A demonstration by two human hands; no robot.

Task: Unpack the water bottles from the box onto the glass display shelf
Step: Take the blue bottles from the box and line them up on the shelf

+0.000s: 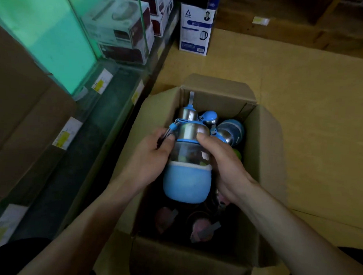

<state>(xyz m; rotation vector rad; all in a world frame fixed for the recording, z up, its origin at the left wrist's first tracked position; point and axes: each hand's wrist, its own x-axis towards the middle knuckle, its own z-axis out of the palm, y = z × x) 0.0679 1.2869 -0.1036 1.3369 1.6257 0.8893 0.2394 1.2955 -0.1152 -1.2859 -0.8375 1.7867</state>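
Water bottle is up over the open box, not on the glass shelf. It has a blue sleeve on the lower half, a clear middle and a steel lid with a blue strap. Lid end points away from me.

Both my hands are clamped on it. Left hand grips the left side at the neck, fingertips curled onto the strap. Right hand wraps the right side, thumb pressed on the steel lid. Its other fingers are hidden behind the body.

Beyond the grip, at the far end of the box, are more blue-topped bottles. The held one partly covers them, so I can't get an exact count. A bit of green shows just right of my right hand; can't tell what it is.

Below the grip, at the near end of the box, pinkish bottles sit in deep shadow, shapes hard to make out.

Left of the grip the glass shelf is low and dark, with yellow price tags along its edges. Brown cartons further left are cut off by the frame. Boxed appliances sit behind glass panels, print unreadable.

Kettle carton stands on the floor well beyond the box.
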